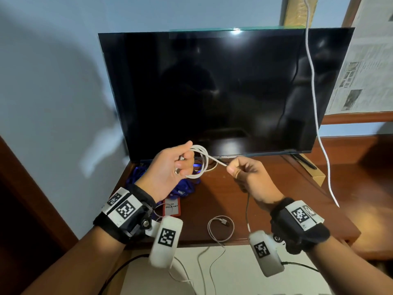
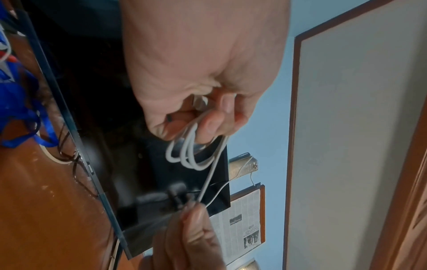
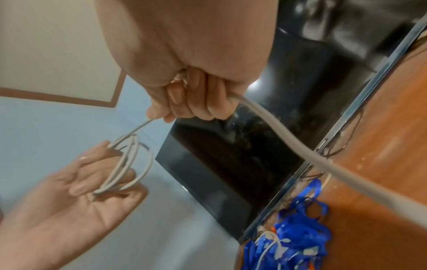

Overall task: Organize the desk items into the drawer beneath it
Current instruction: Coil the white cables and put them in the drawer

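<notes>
My left hand (image 1: 180, 161) holds a coil of white cable (image 1: 201, 161) above the wooden desk (image 1: 276, 199), fingers curled round several loops (image 2: 191, 155). A straight run of the same cable leads to my right hand (image 1: 234, 168), which pinches it between thumb and forefinger; the cable (image 3: 300, 151) trails out below the fist. A blue lanyard heap (image 1: 187, 186) with a red card holder (image 1: 172, 206) lies under my left wrist. A pinkish coiled cable (image 1: 221, 228) lies near the desk's front edge. No drawer is visible.
A dark monitor (image 1: 223, 92) stands at the back of the desk. A white cord (image 1: 314, 92) hangs down on the right. A cardboard box (image 1: 316, 173) sits behind the monitor's right foot. Newspaper (image 1: 370, 67) covers the wall at right. Pale floor (image 1: 234, 273) with loose wires lies below the desk.
</notes>
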